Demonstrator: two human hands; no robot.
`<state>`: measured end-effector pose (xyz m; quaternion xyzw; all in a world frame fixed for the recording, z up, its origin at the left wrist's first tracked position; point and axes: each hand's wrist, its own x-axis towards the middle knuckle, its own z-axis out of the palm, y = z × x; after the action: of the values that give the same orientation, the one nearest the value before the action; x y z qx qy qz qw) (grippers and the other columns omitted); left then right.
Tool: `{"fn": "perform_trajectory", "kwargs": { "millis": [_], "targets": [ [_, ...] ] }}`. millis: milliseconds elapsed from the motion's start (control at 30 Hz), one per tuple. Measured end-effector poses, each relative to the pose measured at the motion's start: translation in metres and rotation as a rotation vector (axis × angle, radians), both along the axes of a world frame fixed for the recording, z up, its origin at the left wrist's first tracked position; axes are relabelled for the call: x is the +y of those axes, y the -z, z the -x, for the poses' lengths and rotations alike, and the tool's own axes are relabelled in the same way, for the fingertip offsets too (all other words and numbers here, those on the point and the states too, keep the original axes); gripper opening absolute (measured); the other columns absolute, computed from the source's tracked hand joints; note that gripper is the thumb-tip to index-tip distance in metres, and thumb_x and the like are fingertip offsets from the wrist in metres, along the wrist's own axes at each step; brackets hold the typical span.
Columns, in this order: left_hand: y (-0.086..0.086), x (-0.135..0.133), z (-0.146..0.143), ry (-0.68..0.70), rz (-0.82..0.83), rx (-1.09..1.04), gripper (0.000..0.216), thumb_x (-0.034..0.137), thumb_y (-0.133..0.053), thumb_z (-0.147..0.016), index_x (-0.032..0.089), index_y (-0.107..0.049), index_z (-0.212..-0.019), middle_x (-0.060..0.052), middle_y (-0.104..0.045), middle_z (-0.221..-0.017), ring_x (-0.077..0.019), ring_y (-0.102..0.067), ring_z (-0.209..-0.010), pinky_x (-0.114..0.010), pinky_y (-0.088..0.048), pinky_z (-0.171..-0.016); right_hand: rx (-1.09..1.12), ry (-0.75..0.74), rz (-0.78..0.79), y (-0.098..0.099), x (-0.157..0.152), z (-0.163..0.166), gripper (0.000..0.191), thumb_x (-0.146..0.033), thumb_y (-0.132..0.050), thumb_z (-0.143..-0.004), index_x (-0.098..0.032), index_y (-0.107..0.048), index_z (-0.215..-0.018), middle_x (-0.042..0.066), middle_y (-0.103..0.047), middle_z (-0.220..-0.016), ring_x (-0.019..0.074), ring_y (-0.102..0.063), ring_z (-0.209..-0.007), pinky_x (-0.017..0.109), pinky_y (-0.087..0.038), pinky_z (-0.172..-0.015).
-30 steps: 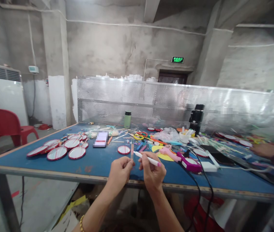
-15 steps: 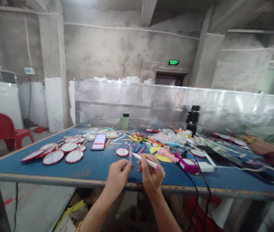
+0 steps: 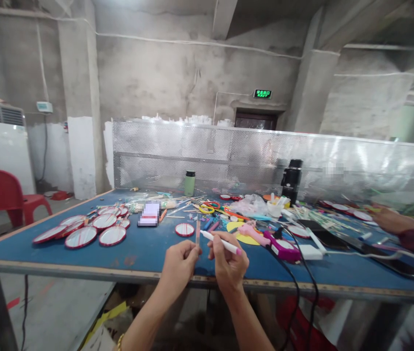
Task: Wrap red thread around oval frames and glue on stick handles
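Fingers of the left hand (image 3: 179,261) pinch the lower end of a thin flat strip (image 3: 198,230), which stands upright above their tips. Fingers of the right hand (image 3: 230,263) grip a white pen (image 3: 226,243) with a pink end, its tip pointed at the strip's edge, perhaps touching; the view is too small to be sure. Just beyond lies a red-rimmed disc (image 3: 185,229) on the blue table (image 3: 148,251), and farther off a green bottle (image 3: 189,184) before a perforated screen (image 3: 177,141)
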<state>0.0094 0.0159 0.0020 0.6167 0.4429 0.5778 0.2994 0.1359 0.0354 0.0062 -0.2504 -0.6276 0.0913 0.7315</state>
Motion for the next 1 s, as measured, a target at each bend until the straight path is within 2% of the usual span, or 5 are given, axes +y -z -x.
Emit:
{"fn": "perform_trajectory", "kwargs": {
  "millis": [400,1000],
  "targets": [
    [0.0029,0.0022,-0.0005,-0.022,-0.022,0.022,0.032,0.042,-0.052,-0.084,0.017,-0.065,-0.070,0.007,-0.039,-0.038,-0.0102,-0.036,-0.039,-0.022,-0.023,-0.044,0.006,0.001,0.016,-0.0006,-0.0010,0.0008,0.016,-0.028,-0.055,-0.094,-0.018,-0.067,-0.091,0.001,-0.063,-0.071,0.0087,-0.054,-0.045,0.022,-0.048,-0.044],
    [0.0056,0.0045,0.0003,-0.009,-0.022,0.050,0.031,0.040,-0.051,-0.087,0.016,-0.063,-0.072,0.008,-0.039,-0.041,-0.0094,-0.036,-0.039,-0.022,-0.023,-0.045,-0.005,-0.005,0.004,-0.0001,0.0004,0.0013,0.013,-0.023,-0.055,-0.094,-0.019,-0.067,-0.093,0.000,-0.064,-0.072,0.0089,-0.056,-0.048,0.022,-0.048,-0.047]
  ]
}}
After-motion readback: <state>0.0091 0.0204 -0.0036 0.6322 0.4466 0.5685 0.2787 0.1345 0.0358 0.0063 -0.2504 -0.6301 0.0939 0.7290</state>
